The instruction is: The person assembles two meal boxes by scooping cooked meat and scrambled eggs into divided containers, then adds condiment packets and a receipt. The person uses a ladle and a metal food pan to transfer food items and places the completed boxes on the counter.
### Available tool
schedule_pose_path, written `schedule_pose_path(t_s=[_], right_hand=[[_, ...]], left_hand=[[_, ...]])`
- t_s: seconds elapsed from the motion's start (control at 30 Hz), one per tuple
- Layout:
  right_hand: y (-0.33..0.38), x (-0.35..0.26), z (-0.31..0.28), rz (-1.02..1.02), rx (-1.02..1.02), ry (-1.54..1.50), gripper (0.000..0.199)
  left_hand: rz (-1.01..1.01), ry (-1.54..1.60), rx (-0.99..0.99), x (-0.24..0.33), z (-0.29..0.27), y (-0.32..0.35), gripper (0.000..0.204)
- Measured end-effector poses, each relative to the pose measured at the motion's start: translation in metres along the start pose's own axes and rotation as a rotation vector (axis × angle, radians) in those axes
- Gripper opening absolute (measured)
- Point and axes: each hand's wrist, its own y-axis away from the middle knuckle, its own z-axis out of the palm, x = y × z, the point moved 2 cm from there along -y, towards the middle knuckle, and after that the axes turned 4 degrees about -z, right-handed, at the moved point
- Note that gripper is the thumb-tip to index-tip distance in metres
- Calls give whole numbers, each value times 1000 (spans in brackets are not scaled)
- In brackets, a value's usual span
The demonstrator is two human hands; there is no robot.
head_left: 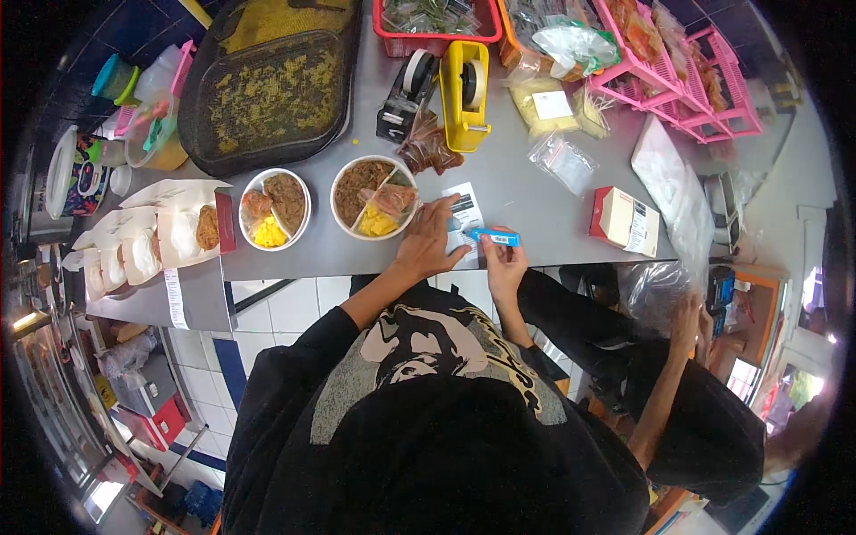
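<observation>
My right hand [506, 267] pinches a short, thick blue marker [496, 238], its narrow end over a white printed slip [465, 203]. The slip lies on the grey table near its front edge. My left hand [430, 239] is spread flat, with fingers resting at the slip's left side and nothing held. Close to that hand stands a round white bowl [341, 225] with compartments of shredded brown food, yellow pieces and a small packet. A second such bowl [303, 239], without a lid, sits farther left.
A yellow tape dispenser [464, 134] and a black one [392, 123] stand behind the slip. Open food boxes [181, 185] line the left side; a red-and-white box [606, 234] sits right. A large dark mesh tray [201, 107] lies far left. Another person's arm [664, 392] is at right.
</observation>
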Motion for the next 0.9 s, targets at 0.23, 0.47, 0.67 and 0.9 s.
schedule_pose_path(t_s=[0.23,0.47,0.67,0.9], right_hand=[[-3,2,-1,-77,52,120,21],[-2,-2,-3,-27,170,-8,21],[4,2,-3,-43,97,103,21],[6,3,-3,-115,56,135,20]], left_hand=[[28,-13,-3,-1,1,0,87],[-4,-19,-26,0,0,-1,76],[-27,-48,-80,2,-2,-1,76],[-90,-37,-140,2,-2,-2,78]])
